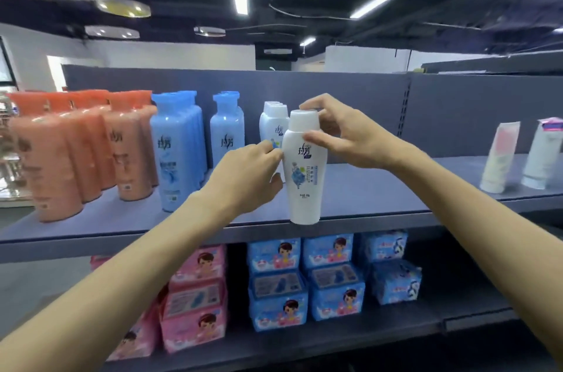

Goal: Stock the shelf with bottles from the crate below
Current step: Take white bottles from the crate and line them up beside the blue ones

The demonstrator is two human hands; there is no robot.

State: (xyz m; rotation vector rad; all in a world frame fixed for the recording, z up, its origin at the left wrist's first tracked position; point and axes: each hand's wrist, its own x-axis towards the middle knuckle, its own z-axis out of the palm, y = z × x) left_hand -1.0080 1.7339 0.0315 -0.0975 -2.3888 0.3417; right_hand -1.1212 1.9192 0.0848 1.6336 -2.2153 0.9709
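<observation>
A white bottle [304,176] with a blue flower label stands upright at the front edge of the grey top shelf [380,189]. My right hand [344,134] curls around its neck and cap, thumb on the front. My left hand [246,176] pinches the bottle's left side at mid height. Behind it stands a short row of matching white bottles [271,122]. The crate is out of view.
Orange bottles [79,146] fill the shelf's left end, with blue bottles [179,143] beside them. Two tubes [499,155] lean at the far right. Bare shelf lies between the white bottle and the tubes. Pink and blue packs [304,277] fill the lower shelf.
</observation>
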